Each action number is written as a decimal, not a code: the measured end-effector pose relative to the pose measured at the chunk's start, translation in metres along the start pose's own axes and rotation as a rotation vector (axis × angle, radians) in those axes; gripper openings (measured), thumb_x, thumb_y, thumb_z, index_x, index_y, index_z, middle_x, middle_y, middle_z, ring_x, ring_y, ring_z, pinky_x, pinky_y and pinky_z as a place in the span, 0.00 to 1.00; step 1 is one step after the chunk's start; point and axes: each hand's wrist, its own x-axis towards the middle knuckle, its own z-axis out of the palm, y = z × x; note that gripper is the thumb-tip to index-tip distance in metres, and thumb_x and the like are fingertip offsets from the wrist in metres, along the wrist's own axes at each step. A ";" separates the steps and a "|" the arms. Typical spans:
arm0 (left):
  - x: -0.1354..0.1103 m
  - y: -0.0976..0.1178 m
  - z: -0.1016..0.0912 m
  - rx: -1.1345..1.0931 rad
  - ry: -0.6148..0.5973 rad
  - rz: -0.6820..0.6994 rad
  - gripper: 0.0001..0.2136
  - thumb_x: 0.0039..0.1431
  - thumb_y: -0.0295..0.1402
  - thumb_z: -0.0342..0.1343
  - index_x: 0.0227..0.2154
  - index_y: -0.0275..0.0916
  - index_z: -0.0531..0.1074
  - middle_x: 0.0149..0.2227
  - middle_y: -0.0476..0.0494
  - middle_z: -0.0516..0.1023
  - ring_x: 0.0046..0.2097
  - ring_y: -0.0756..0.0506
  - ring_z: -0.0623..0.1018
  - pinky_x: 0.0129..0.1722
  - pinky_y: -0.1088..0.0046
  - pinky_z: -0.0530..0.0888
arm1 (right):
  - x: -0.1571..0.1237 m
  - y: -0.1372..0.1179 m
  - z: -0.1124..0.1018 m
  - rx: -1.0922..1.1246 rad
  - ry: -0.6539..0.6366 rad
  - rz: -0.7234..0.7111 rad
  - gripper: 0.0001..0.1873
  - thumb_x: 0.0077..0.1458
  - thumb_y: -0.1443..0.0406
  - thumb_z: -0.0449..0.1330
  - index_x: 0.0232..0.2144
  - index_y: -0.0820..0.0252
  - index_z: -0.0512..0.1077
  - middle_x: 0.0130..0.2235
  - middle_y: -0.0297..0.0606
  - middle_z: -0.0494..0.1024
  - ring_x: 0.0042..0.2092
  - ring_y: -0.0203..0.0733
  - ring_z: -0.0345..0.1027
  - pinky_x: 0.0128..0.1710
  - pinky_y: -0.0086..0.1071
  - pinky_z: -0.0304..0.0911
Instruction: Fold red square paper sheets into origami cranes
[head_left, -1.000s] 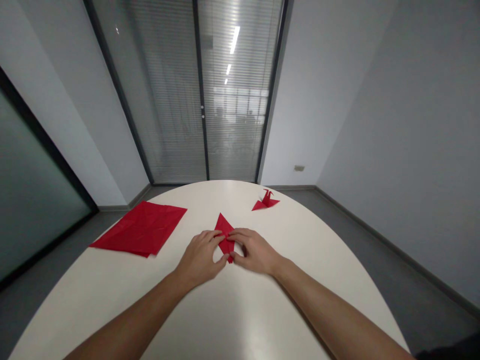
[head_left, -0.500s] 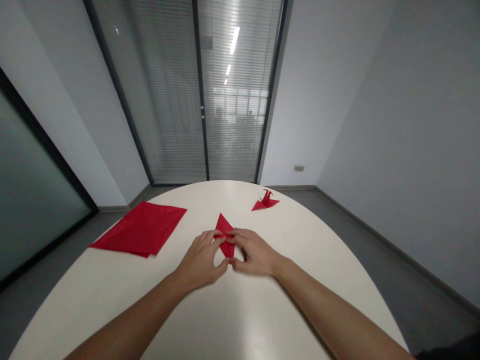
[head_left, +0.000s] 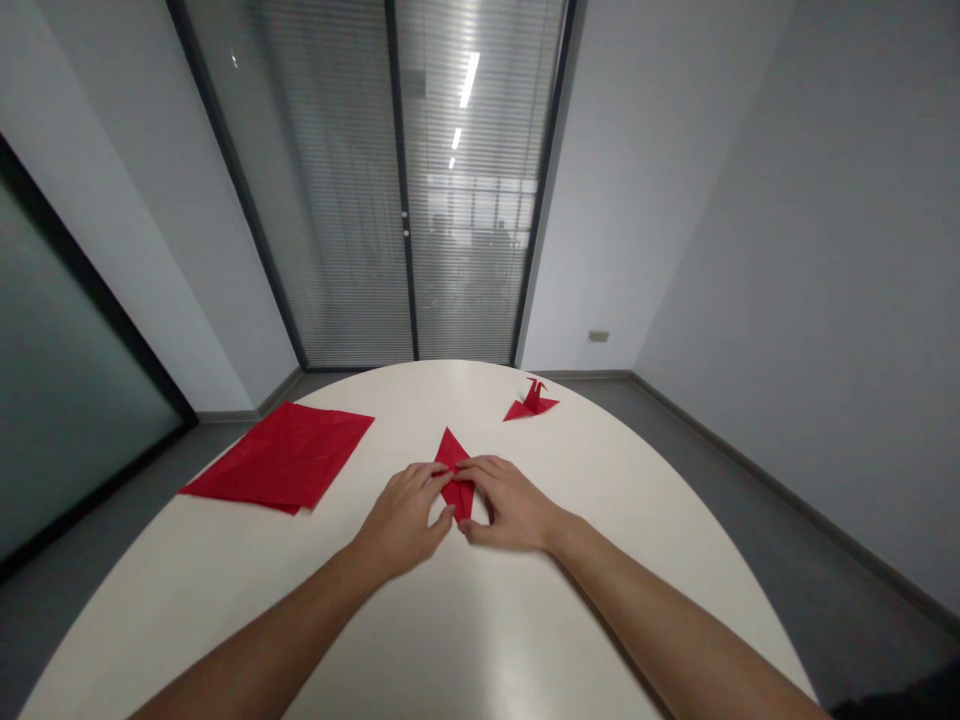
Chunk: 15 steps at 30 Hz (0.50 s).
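A narrow, pointed, partly folded red paper (head_left: 451,452) lies on the white round table (head_left: 465,620), its tip pointing away from me. My left hand (head_left: 399,520) pinches its left side between thumb and fingers. From the other side my right hand (head_left: 508,505) presses and pinches the paper's right edge, so both hands meet over its near half and hide it.
A stack of flat red paper sheets (head_left: 285,456) lies at the left of the table. A finished red paper crane (head_left: 532,401) stands at the far right edge. Glass doors with blinds and grey walls lie beyond.
Both hands have closed in slightly on the near end of the red paper, thumbs drawing together. The paper stays where it was.
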 end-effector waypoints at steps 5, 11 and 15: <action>0.001 -0.001 0.001 0.016 0.006 0.000 0.18 0.61 0.31 0.54 0.54 0.38 0.72 0.54 0.38 0.77 0.55 0.38 0.74 0.57 0.54 0.70 | 0.001 -0.002 -0.002 0.010 -0.008 0.034 0.34 0.49 0.60 0.66 0.58 0.58 0.67 0.57 0.47 0.74 0.58 0.53 0.67 0.60 0.49 0.58; -0.001 -0.004 0.007 0.099 -0.034 -0.041 0.20 0.64 0.33 0.52 0.57 0.34 0.71 0.61 0.35 0.73 0.62 0.36 0.71 0.62 0.52 0.67 | 0.001 -0.001 0.000 -0.029 -0.049 0.068 0.38 0.51 0.57 0.65 0.62 0.63 0.64 0.60 0.50 0.71 0.62 0.56 0.63 0.63 0.49 0.55; -0.002 -0.006 0.008 0.117 -0.022 -0.047 0.21 0.64 0.33 0.51 0.58 0.33 0.70 0.63 0.32 0.69 0.64 0.35 0.68 0.63 0.52 0.66 | 0.000 0.000 0.000 -0.063 -0.091 0.070 0.37 0.54 0.55 0.63 0.63 0.65 0.65 0.63 0.51 0.68 0.65 0.58 0.59 0.65 0.51 0.53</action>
